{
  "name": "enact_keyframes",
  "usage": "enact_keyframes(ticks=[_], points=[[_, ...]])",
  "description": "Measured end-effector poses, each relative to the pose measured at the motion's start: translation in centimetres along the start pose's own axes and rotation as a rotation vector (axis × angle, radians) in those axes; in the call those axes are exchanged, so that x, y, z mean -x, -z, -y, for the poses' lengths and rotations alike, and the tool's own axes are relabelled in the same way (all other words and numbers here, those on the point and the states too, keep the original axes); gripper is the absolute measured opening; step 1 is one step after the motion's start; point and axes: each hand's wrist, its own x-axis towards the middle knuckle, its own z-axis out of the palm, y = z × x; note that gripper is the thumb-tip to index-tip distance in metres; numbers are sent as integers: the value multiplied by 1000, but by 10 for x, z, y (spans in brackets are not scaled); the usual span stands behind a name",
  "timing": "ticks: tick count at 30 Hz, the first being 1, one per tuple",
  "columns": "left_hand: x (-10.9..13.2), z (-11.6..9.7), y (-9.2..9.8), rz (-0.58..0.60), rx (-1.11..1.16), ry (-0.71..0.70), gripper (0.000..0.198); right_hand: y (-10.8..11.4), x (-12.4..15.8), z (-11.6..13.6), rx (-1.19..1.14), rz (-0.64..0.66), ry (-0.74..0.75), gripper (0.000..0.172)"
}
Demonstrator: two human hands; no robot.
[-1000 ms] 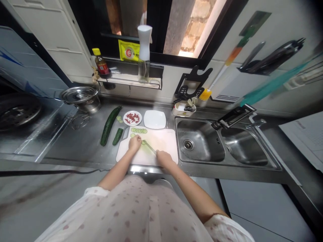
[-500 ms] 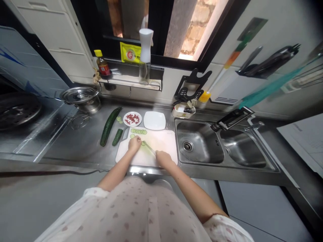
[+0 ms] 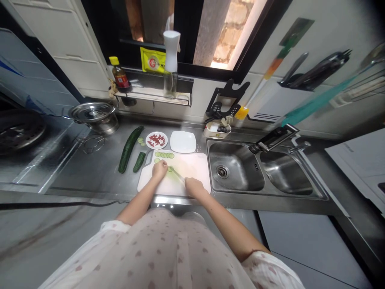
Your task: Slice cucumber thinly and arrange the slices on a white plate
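Note:
On the white cutting board (image 3: 192, 163) my right hand (image 3: 195, 188) is closed round the handle of a knife (image 3: 178, 176). The blade slants up and left, its tip at a pale green cucumber slice (image 3: 170, 169) lying on the board. My left hand (image 3: 159, 170) is just left of that slice, fingers pinched together; whatever they grip is too small to make out. Beyond it, several cucumber slices (image 3: 164, 155) lie overlapped in a row near the board's far edge, with a single slice (image 3: 157, 160) below the row's left end.
Left of the board lie a whole cucumber (image 3: 130, 149) and a cut piece (image 3: 139, 161). Behind it stand a plate of chopped red bits (image 3: 156, 140) and a white square plate (image 3: 183, 141). A double sink (image 3: 237, 166) is on the right, a lidded steel pot (image 3: 98, 116) back left.
The camera view has shifted slightly. Both hands stay nearly in place, and the knife tip remains at the slice, with only slight movement.

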Motion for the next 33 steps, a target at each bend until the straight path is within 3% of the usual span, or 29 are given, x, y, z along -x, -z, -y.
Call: enact_keyframes(ticks=[16,33], points=[[-2,1,-1,-5,0,-1,16,14,3,7,15,33,1,33],[-1,0,1,-10,19,-8,16,11,3,3,21,43,6,34]])
